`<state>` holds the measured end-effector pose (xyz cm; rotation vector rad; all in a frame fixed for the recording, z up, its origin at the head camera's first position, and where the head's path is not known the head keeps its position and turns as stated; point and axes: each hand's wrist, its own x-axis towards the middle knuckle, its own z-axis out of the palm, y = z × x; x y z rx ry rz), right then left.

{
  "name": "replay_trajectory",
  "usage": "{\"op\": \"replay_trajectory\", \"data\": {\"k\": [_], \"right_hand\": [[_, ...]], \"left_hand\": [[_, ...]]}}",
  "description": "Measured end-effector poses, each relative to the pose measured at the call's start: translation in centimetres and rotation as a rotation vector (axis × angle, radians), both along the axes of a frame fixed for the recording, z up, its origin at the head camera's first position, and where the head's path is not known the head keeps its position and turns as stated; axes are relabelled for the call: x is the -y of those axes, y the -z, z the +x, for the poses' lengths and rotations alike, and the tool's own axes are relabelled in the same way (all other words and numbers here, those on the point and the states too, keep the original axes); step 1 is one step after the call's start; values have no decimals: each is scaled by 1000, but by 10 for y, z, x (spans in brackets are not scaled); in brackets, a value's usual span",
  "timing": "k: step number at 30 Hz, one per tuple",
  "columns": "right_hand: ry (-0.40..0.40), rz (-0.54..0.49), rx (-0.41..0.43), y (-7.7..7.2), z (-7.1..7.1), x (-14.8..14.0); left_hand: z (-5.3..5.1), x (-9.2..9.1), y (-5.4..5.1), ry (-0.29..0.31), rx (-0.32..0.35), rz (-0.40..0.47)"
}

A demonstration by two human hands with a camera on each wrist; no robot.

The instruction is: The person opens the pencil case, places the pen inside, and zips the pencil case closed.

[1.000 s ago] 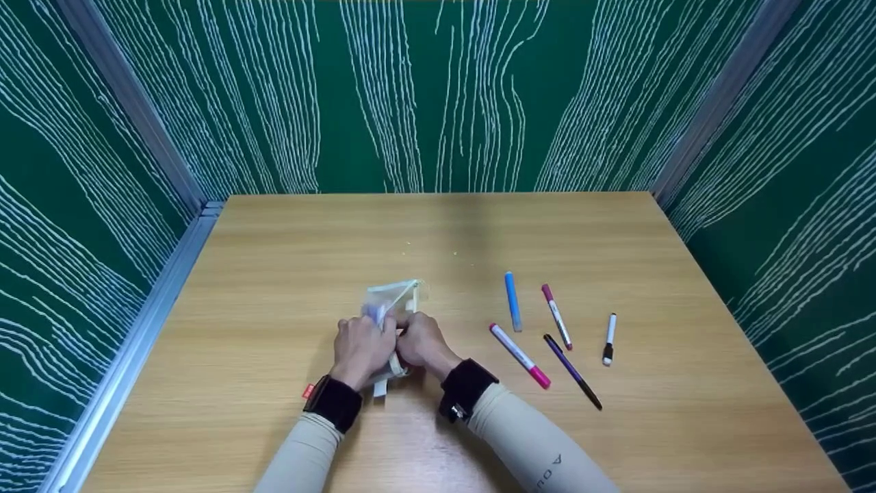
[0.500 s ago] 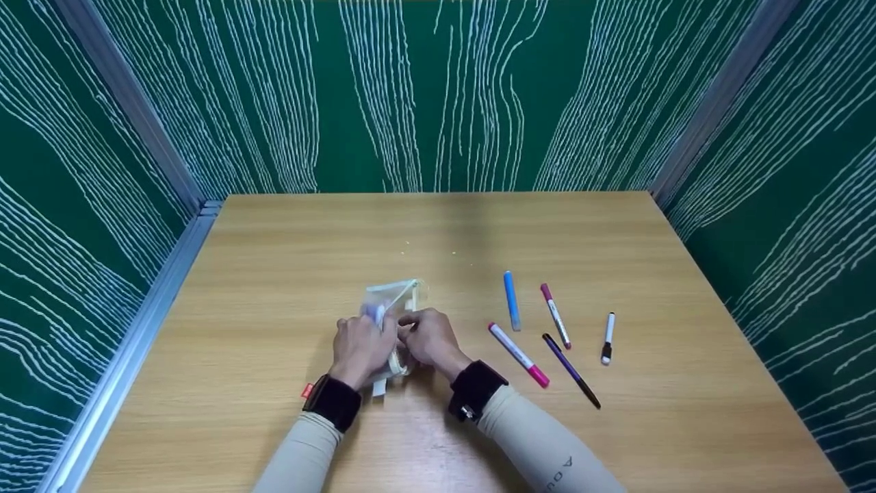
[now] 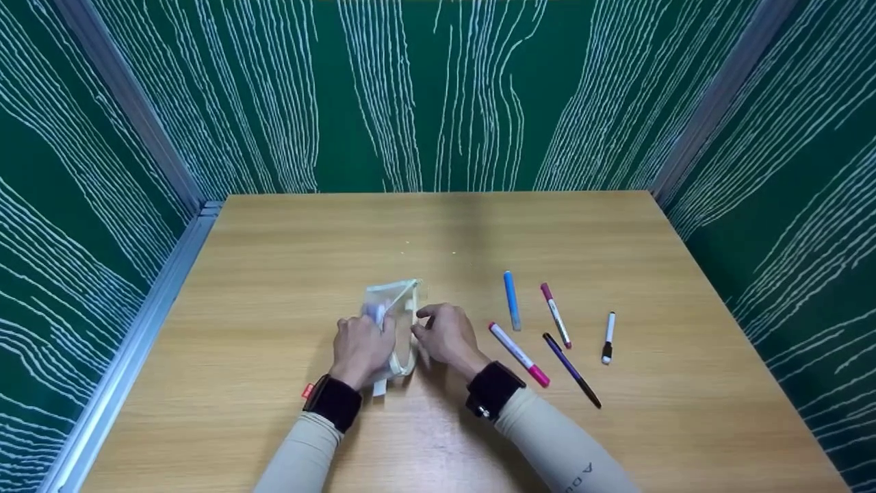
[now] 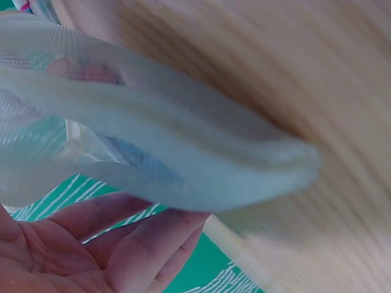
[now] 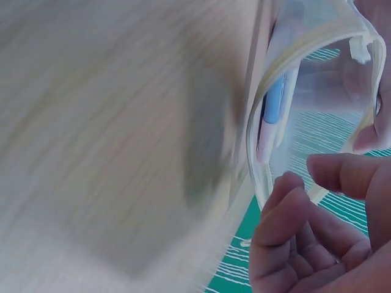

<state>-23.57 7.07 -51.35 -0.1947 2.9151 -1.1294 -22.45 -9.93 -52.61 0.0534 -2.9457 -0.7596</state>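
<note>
A translucent pouch [image 3: 397,308] with a pale zipped rim, its mouth gaping toward the desk's right edge, lies on the desk [image 3: 308,239] slightly nearer the left edge than the right, well apart from the back edge. The left hand [image 3: 363,346] grips the pouch's left wall, thumb at the rim and fingers along the outside. The right hand [image 3: 448,335] is at the opposite side of the mouth, fingers loosely bent, thumb and forefinger apart, with nothing in its grasp; whether a fingertip touches the rim cannot be told. Inside the pouch a blue-barrelled pen [image 5: 275,101] is visible (the right wrist view shows it best, through the mouth). Between the right hand and the desk's right edge lie five separate writing tools: a blue marker [image 3: 512,301], nearest the back edge; a slim marker with a plum cap [image 3: 556,317]; a thicker white marker with a pink cap [image 3: 519,355], nearest the hand; a dark purple pen [image 3: 572,371]; and a short black-and-white marker [image 3: 608,338], nearest the right edge.
</note>
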Motion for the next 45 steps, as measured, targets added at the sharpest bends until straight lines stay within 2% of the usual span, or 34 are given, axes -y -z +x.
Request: {"op": "replay_trajectory", "data": {"k": [8,19,22,26,29,35,42,45], "right_hand": [[27,68,-42,-6,5,-15],[52,114,-99,-9,9,-39],[52,130,-134,-10,10,-46],[42,172,-224,-10,10,-57],[38,204,-252,-11,11,-66],[47,272,-209,-17,14,-82],[33,372,-244,-16,17,-101],[35,419,-232,-16,17,-108]], "left_hand": [[0,0,-1,4,12,4],[0,2,-1,5,19,21],[-1,2,-1,9,16,19],[-2,1,-1,21,-1,8],[-2,1,-1,23,-10,6],[-2,1,-2,12,10,14],[-1,2,-1,3,46,35],[-1,2,0,3,44,40]]}}
